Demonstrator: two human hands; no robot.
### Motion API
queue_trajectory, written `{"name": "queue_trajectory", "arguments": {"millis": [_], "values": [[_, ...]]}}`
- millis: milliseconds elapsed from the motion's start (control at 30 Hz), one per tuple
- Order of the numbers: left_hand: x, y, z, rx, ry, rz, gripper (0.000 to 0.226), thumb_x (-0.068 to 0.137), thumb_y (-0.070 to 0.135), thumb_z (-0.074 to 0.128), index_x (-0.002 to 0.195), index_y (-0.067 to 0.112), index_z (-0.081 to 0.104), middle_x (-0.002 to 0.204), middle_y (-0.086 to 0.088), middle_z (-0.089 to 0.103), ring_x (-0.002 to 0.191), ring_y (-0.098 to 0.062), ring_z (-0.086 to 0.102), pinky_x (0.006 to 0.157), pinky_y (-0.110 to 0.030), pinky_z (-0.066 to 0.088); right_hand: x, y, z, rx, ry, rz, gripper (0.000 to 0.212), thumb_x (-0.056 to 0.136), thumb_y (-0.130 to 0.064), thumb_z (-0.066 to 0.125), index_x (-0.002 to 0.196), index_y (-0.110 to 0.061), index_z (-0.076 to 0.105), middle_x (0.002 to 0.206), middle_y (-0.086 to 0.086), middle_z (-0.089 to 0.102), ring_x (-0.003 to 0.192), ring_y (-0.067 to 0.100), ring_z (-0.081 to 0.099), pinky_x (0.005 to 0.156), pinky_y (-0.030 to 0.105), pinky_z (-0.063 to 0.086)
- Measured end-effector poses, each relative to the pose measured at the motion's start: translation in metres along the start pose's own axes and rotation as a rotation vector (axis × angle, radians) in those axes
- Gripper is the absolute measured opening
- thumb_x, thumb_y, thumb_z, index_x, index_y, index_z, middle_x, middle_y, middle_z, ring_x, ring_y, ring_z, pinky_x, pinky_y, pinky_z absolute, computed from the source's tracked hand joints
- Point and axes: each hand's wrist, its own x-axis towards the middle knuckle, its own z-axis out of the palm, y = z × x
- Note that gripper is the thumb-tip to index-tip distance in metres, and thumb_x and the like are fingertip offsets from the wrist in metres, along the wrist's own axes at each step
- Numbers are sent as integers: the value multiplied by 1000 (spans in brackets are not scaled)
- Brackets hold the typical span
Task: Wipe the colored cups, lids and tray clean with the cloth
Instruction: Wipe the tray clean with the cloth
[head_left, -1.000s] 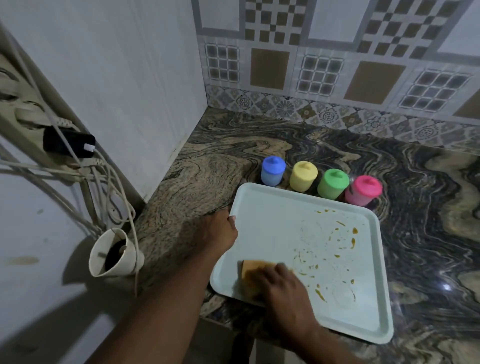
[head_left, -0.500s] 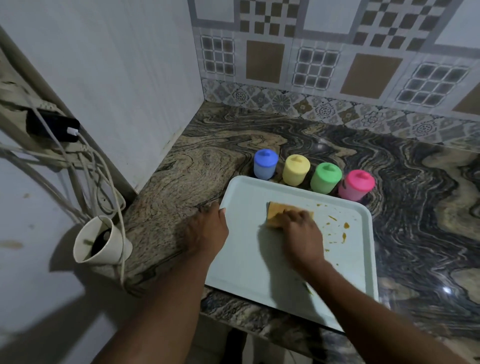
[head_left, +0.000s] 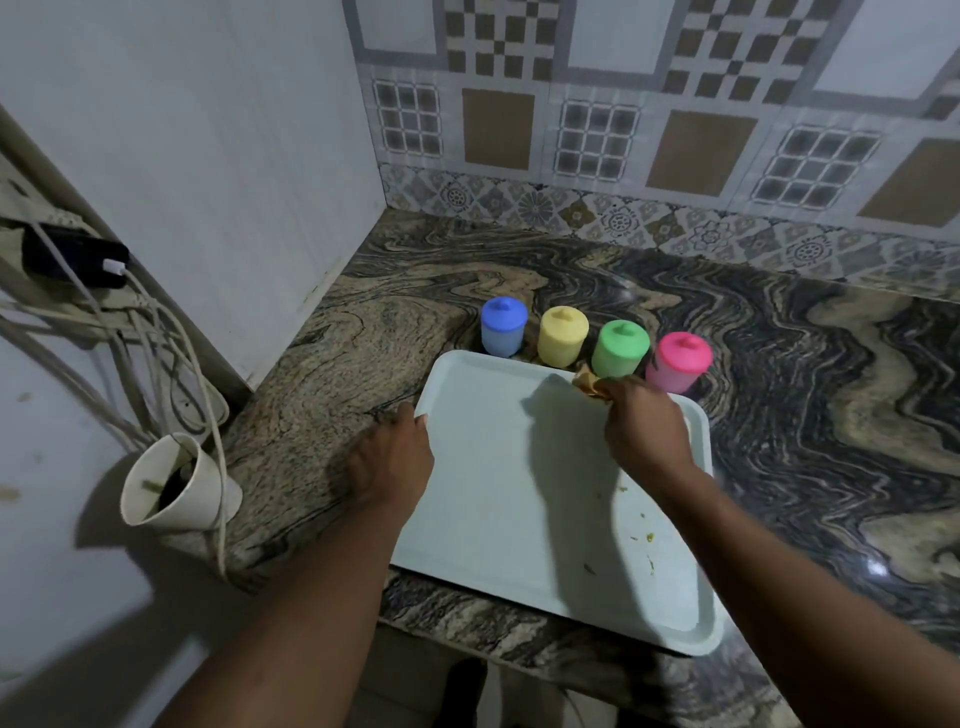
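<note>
4 cups behind tray, on counter.

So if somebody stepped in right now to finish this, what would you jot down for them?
Left hand: steadies the tray at its left rim.
Right hand: grip closed on the cloth at the tray's far edge.
Blue cup, yellow cup, green cup and pink cup stand lidded behind the tray.
Done: most of the tray looks clean.
Left: crumbs near the right front; whether the cups and lids are wiped is unclear.

No legible text, labels, brand marks or numbers on any surface in the head view; wall tiles carry geometric and floral patterns only
</note>
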Motion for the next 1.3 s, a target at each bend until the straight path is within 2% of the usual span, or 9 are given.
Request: {"name": "queue_trajectory", "arguments": {"millis": [200,333,500,600,700,867,1033,1167,1300], "values": [[0,3,3,6,36,-14,39,105,40,29,125,13,49,107,-16,66,94,-38,65,65,-40,38,-78,-13,31,-79,-59,-131,21,72,-11,67,90,-16,73,89,4,67,80,30,59,57,33,47],[0,7,8,-6,31,-48,38,104,39,34,118,10,52,105,-17,66,93,-37,64,66,-41,42,-168,-24,16,89,-145,-309,38,55,-26,77,93,-22,75,94,-6,71,81,21,63,57,27,52],[-2,12,7,-32,251,5,32,90,31,64,112,9,55,110,-20,56,98,-39,52,78,-48,42,-132,9,-15,295,-28,-44,42,73,-2,62,107,-22,75,101,-2,74,92,24,68,76,31,53],[-17,44,3,-155,218,240,49,93,40,54,136,17,49,138,-14,47,123,-37,45,99,-50,38,-54,39,-27,147,115,74,42,74,4,58,106,-15,76,100,12,75,88,37,69,71,39,53],[-55,79,16,-180,-41,404,63,99,52,34,155,26,22,164,-7,13,151,-31,10,121,-49,14,-13,57,-15,-38,-72,26,37,77,-20,47,103,-16,74,104,11,73,94,36,67,73,42,56],[-76,87,33,-77,-77,404,65,99,59,15,157,31,10,167,-3,-1,153,-25,-7,124,-48,3,-72,51,17,-124,-78,22,24,86,-13,55,105,-15,71,113,8,69,105,34,61,68,39,54],[-76,87,32,-89,-54,395,65,98,60,13,156,33,13,167,-2,3,154,-24,-4,124,-47,6,-191,19,4,4,-147,-161,42,52,-28,83,93,-22,78,104,-3,76,89,23,72,44,27,53],[-78,88,33,-77,-58,393,64,99,59,14,157,32,14,167,-2,3,154,-24,-4,124,-46,6,-186,33,-24,152,-189,-71,38,64,-29,72,101,-35,74,105,-16,72,93,14,70,66,28,58],[-80,90,34,-73,-18,388,63,98,58,17,156,31,20,166,-4,11,154,-26,3,123,-47,11,-85,50,-45,206,126,69,48,71,-3,51,108,-20,76,106,8,75,93,35,71,76,40,56]]}}
